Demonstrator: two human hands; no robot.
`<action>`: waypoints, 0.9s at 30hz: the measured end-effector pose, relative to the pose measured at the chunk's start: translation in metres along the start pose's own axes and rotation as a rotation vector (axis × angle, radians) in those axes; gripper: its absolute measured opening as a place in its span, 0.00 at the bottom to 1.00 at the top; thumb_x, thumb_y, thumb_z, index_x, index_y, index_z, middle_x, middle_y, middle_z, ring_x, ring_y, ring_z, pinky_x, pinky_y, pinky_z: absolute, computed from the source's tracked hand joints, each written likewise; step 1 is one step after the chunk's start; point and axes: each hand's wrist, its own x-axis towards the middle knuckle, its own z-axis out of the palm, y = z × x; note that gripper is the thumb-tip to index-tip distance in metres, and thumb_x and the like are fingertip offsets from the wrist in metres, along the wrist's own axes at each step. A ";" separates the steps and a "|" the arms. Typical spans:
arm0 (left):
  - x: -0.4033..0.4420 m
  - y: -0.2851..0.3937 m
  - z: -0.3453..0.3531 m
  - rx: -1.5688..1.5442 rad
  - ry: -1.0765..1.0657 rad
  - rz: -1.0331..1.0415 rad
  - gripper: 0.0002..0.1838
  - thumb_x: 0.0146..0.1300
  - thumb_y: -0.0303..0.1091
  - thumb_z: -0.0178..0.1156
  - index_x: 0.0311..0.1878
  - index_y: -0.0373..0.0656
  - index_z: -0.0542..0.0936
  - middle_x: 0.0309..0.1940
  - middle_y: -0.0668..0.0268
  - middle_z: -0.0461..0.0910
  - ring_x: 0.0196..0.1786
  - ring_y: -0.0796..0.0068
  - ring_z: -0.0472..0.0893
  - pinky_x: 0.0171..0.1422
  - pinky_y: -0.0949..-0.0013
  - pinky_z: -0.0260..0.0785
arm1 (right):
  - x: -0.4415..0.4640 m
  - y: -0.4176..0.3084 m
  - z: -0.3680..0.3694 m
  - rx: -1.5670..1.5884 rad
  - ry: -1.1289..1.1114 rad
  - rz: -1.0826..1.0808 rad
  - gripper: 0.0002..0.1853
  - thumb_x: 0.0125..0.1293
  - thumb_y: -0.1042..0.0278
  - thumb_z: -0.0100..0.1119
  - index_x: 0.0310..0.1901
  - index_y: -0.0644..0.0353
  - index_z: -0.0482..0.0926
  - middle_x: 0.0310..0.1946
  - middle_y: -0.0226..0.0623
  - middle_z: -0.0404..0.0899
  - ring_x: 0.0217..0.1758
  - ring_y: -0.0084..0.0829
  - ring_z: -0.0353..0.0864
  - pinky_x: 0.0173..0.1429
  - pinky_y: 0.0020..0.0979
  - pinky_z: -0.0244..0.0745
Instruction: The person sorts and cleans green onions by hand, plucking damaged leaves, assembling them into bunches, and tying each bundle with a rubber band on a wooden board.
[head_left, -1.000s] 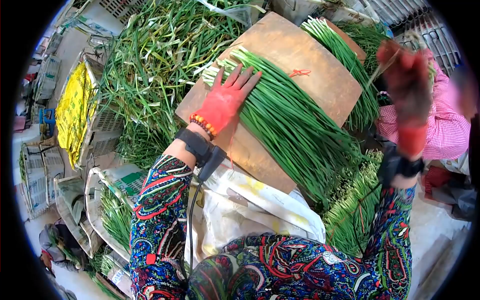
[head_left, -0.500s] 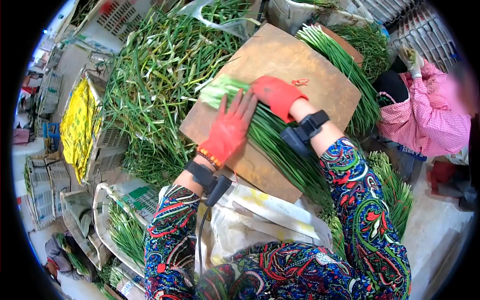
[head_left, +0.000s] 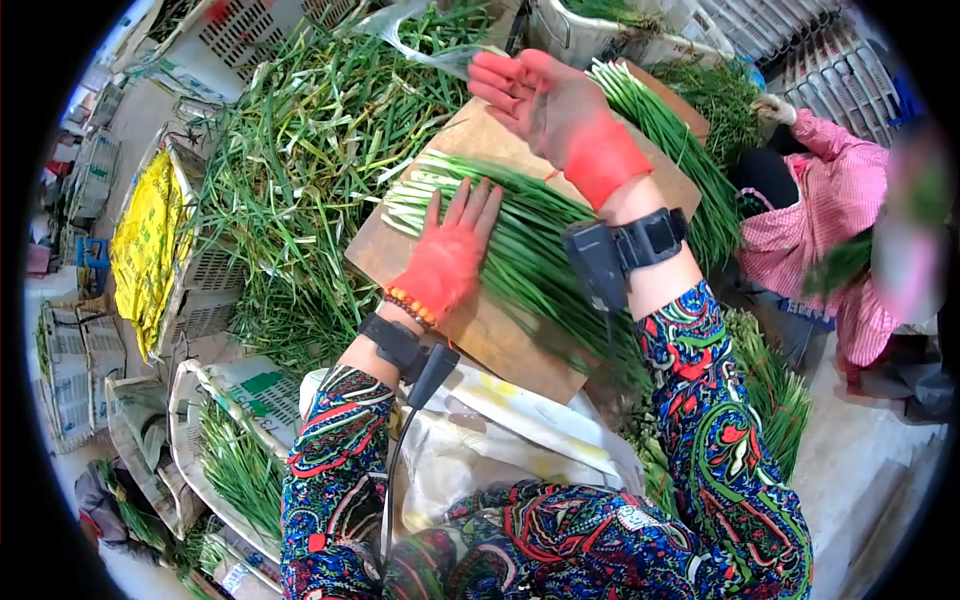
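Observation:
A loose bunch of garlic chives (head_left: 545,245) lies slantwise across the wooden board (head_left: 490,335), white stem ends at upper left and green leaves trailing to lower right. My left hand (head_left: 445,255), in a red glove, rests on the stems near the white ends with its fingers stretched out. Above the board's far edge is my right hand (head_left: 565,115), also red-gloved, palm turned up and fingers loosely bent apart. I see nothing held in it. Behind its fingertips runs a clear plastic bag (head_left: 425,50).
A big heap of loose leaves (head_left: 310,170) lies left of the board. A second chive bunch (head_left: 680,150) sits along the right edge. A person in a pink checked top (head_left: 825,200) works at the right. Crates (head_left: 185,400) and a yellow sack (head_left: 150,250) stand left.
My right hand has lifted off the chives, moving up and away with its palm turned up. My left hand stays on the stems. The bunch looks more spread out.

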 end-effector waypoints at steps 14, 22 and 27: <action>-0.101 0.059 -0.130 -2.104 -0.113 -0.064 0.35 0.56 0.29 0.57 0.66 0.39 0.56 0.58 0.65 0.67 0.60 0.73 0.66 0.67 0.67 0.54 | -0.029 0.039 0.118 0.167 -0.072 -0.128 0.24 0.67 0.55 0.35 0.52 0.65 0.72 0.50 0.40 0.74 0.53 0.34 0.73 0.59 0.34 0.63; -0.155 0.061 -0.141 -2.266 -0.042 -0.374 0.27 0.60 0.39 0.57 0.61 0.39 0.64 0.52 0.69 0.71 0.54 0.78 0.70 0.62 0.71 0.60 | -0.037 0.098 0.166 -0.481 -0.440 -0.559 0.19 0.67 0.59 0.39 0.48 0.63 0.75 0.45 0.39 0.78 0.49 0.31 0.76 0.57 0.31 0.68; -0.174 0.067 -0.132 -2.303 0.067 -0.374 0.26 0.61 0.41 0.54 0.60 0.38 0.65 0.53 0.64 0.72 0.56 0.71 0.71 0.64 0.66 0.60 | -0.061 0.115 0.178 -0.951 -0.571 -0.949 0.12 0.64 0.65 0.47 0.44 0.59 0.78 0.41 0.39 0.80 0.46 0.34 0.78 0.54 0.28 0.69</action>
